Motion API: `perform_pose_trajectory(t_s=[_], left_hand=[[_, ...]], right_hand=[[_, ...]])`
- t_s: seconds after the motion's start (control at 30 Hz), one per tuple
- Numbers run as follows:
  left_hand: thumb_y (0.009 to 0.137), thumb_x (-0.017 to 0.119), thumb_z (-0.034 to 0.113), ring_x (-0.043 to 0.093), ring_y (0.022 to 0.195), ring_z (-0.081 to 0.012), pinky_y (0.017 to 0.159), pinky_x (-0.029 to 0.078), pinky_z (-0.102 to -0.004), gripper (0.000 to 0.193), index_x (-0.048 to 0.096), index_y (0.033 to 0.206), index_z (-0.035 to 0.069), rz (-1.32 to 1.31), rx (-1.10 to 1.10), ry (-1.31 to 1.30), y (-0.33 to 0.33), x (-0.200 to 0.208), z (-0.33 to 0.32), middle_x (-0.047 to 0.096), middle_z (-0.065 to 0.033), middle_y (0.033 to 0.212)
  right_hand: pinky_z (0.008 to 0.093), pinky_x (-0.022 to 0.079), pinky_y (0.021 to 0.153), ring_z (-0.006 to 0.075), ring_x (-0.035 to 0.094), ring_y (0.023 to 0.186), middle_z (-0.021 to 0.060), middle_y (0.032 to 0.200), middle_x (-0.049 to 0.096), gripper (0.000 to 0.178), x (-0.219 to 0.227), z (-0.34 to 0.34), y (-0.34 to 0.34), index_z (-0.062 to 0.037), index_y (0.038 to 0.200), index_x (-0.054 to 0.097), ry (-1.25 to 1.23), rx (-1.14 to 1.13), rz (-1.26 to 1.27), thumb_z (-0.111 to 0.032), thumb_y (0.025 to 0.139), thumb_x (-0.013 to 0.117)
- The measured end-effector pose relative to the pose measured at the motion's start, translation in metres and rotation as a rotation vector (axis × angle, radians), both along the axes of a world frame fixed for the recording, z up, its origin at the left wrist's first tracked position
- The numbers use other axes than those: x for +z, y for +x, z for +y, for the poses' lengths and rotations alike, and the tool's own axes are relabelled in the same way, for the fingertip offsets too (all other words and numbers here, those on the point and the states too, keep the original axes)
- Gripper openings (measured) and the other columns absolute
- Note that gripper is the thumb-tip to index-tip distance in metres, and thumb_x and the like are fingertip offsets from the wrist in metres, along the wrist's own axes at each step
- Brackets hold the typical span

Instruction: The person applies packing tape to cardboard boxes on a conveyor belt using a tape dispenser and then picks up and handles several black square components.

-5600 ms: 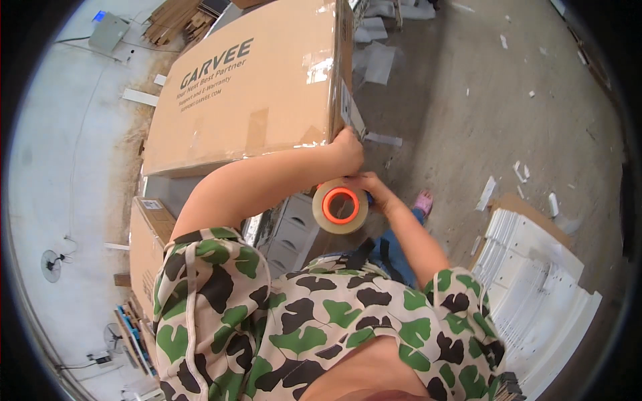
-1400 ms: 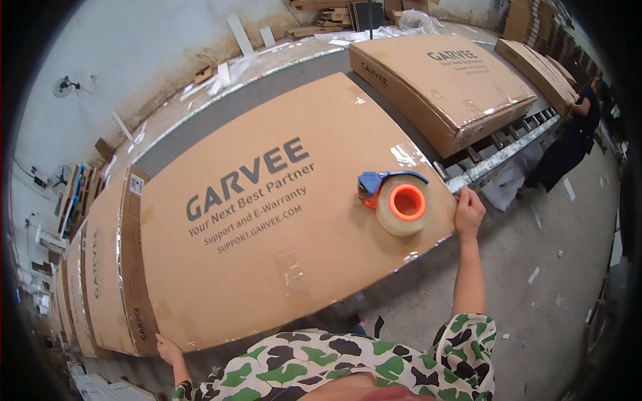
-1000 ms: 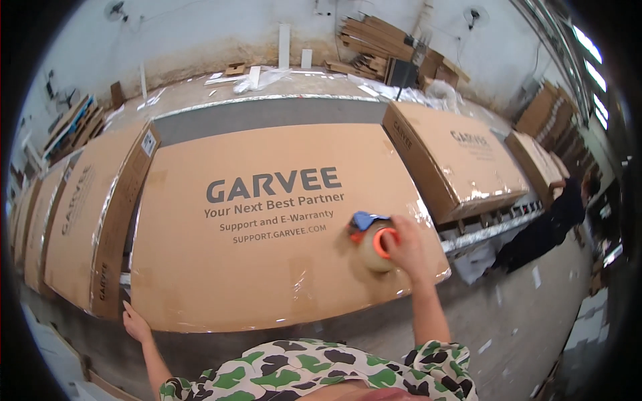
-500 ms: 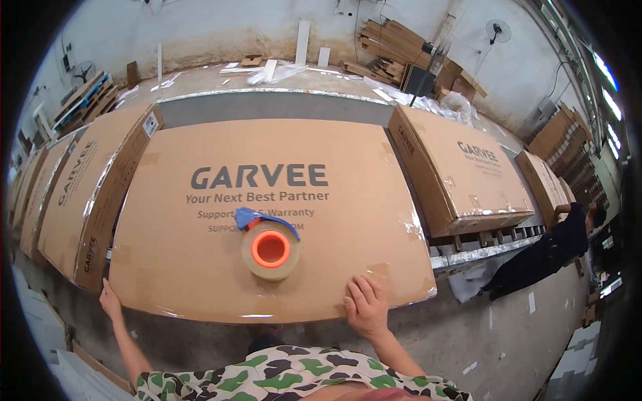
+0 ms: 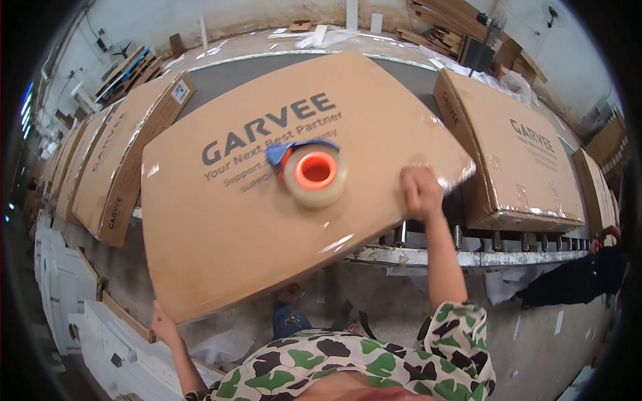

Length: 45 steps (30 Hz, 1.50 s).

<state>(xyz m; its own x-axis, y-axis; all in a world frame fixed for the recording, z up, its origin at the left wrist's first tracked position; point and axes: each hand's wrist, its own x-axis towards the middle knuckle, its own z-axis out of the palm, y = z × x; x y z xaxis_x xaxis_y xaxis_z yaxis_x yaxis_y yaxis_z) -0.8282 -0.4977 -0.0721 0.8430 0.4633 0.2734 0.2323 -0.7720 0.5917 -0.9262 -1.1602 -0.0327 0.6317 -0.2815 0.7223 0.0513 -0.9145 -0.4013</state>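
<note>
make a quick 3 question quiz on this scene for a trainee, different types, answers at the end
1. Which colour is the core ring of the tape dispenser: a) green, b) orange, c) white?
2. True or false: the dispenser rests on top of the cardboard box between the hands.
3. Fill in: the right hand is ____ to the dispenser than the left hand.

Key: 1. b; 2. true; 3. closer
</note>
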Motion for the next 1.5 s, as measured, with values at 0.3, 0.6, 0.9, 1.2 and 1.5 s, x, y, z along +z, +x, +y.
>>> perform_pose_trajectory(t_s=[0.3,0.6,0.9,1.2,1.5], left_hand=[[0.087,0.06,0.021,0.057,0.054,-0.0255,0.053,0.043,-0.034,0.027,0.062,0.073,-0.001,0.37,-0.555,-0.241,-0.101,0.055,-0.141,0.058,-0.0173,0.063],[0.089,0.061,0.021,0.055,0.061,-0.0136,0.057,0.045,-0.0319,0.027,0.06,0.071,0.001,-0.211,-0.534,-0.143,0.22,0.063,-0.055,0.056,-0.0108,0.062],[0.085,0.064,0.037,0.058,0.086,-0.0134,0.077,0.045,-0.0267,0.039,0.063,0.099,0.0,-0.057,-0.376,-0.646,0.442,-0.023,-0.047,0.064,-0.0055,0.093],[0.085,0.065,0.025,0.055,0.077,-0.011,0.072,0.043,-0.0248,0.025,0.063,0.088,0.0,-0.213,-0.322,-0.983,0.343,-0.026,-0.037,0.062,-0.0032,0.085],[0.089,0.059,0.038,0.056,0.103,-0.025,0.089,0.042,-0.0341,0.047,0.055,0.115,-0.001,-0.064,-0.384,-0.532,0.122,-0.006,-0.034,0.061,-0.0136,0.108]], right_hand=[[0.0548,0.035,0.096,0.0369,0.047,0.118,0.0143,0.131,0.051,0.053,-0.036,-0.142,0.194,-0.0097,0.122,0.057,0.228,-1.002,0.338,-0.047,0.092,0.034],[0.0325,0.036,0.101,0.018,0.049,0.118,0.0089,0.13,0.053,0.056,-0.042,0.023,0.081,-0.0008,0.134,0.045,1.084,0.034,0.083,-0.043,0.098,0.037],[0.0375,0.023,0.109,0.0278,0.027,0.133,0.0213,0.148,0.019,0.074,-0.021,0.259,0.039,0.004,0.145,0.005,1.015,-0.115,0.093,-0.019,0.092,0.051],[0.0354,0.033,0.102,0.0251,0.042,0.12,0.0181,0.136,0.039,0.058,-0.048,0.175,0.004,0.0028,0.142,0.021,0.902,-0.058,0.115,-0.02,0.095,0.047],[0.0497,0.039,0.095,0.0417,0.047,0.114,0.0224,0.128,0.048,0.044,-0.027,0.051,-0.033,-0.0042,0.124,0.049,-0.508,-0.409,0.452,-0.033,0.091,0.052]])
